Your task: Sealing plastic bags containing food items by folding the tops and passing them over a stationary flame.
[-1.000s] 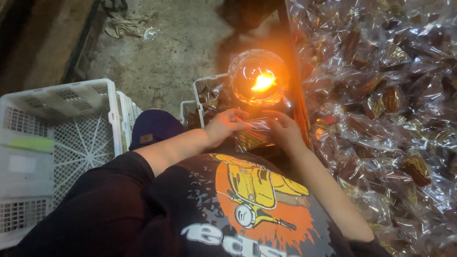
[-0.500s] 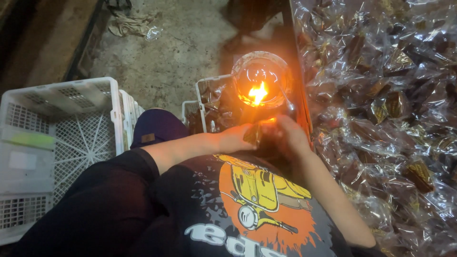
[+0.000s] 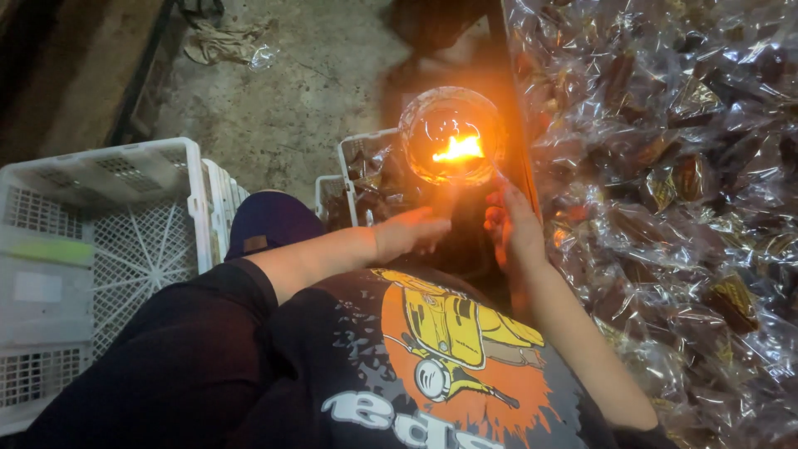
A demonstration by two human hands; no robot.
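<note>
Both hands are drawing apart from where they met below the glass lamp. The left hand is hovering flat, fingers loosely spread, holding nothing. The right hand is reaching up near the flame, just beside the heaped cellophane packets, its grip hidden.

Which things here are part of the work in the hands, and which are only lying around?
In use:
- left hand
- right hand
- glass lamp with flame
- heap of clear wrapped packets

Lying about:
- white plastic crates
- crumpled rag on the floor
</note>
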